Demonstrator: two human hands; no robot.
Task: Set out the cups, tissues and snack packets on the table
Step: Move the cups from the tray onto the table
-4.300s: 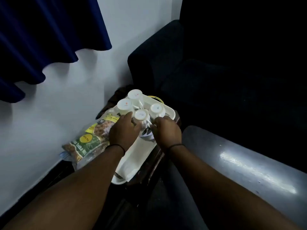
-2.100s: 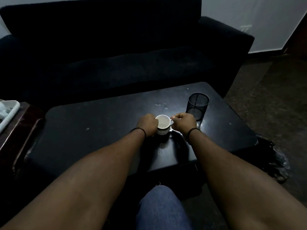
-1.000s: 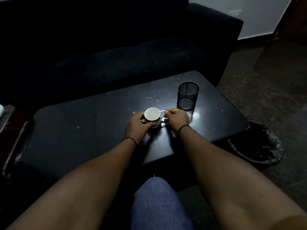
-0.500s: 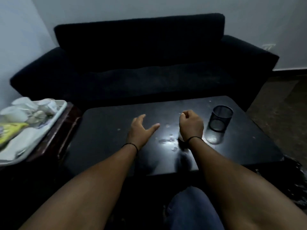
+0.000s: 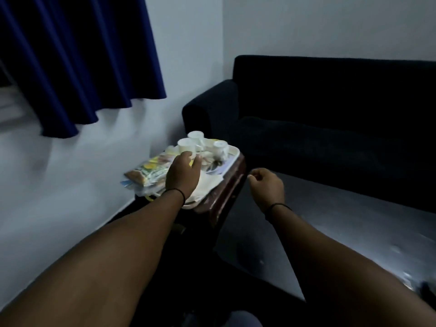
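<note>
Three white cups stand upside down at the far end of a white tray: a near-left cup, a cup behind it and a right-hand cup. Snack packets with yellow and green print lie along the tray's left side, partly hanging over its edge. A white sheet, perhaps tissue, lies on the tray's near part. My left hand hovers over the tray, fingers apart, fingertips at the near-left cup. My right hand hangs loosely curled and holding nothing, right of the tray.
The tray rests on a small dark wooden side table by the white wall. A black sofa stands behind it. The glossy black coffee table stretches to the right. A blue curtain hangs at upper left.
My view swung left from the coffee table to the side table. Both hands let go of the cup set there; my left hand now reaches over the tray.
</note>
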